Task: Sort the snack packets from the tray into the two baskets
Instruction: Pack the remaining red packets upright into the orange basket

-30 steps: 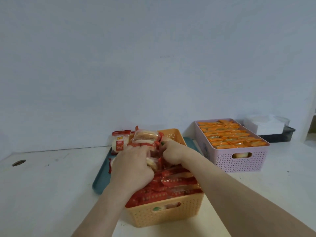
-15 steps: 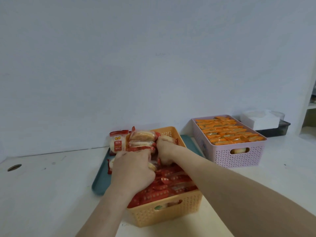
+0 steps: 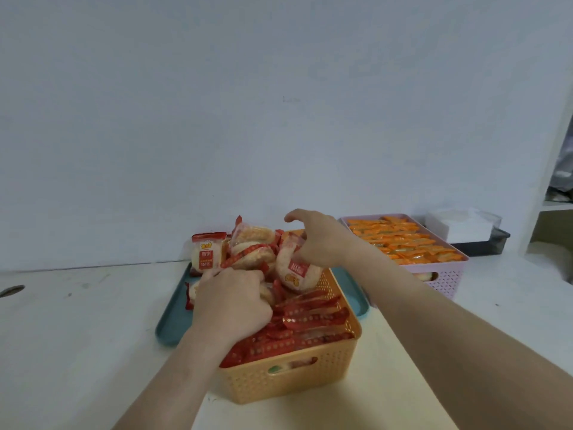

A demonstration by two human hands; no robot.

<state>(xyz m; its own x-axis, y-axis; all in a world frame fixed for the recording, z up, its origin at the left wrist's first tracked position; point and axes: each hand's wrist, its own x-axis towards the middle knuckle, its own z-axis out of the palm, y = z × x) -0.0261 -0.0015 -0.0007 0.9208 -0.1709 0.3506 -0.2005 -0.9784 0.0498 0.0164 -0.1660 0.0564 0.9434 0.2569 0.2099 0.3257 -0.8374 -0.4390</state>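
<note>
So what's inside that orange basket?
Rows of red snack packets fill the orange basket. The left hand grips some and hides those beneath; the right hand holds one packet at its far end.

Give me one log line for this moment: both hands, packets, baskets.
left hand: grips red packets | right hand: holds one red-white packet over orange basket | pink basket: filled with orange packets

A white table (image 3: 77, 336) met a plain pale wall (image 3: 279, 103). A round hole (image 3: 11, 290) sat at the table's left edge. Far right, a white box (image 3: 459, 226) rested in a dark container (image 3: 491, 243) beside white shelving (image 3: 555, 206).
</note>
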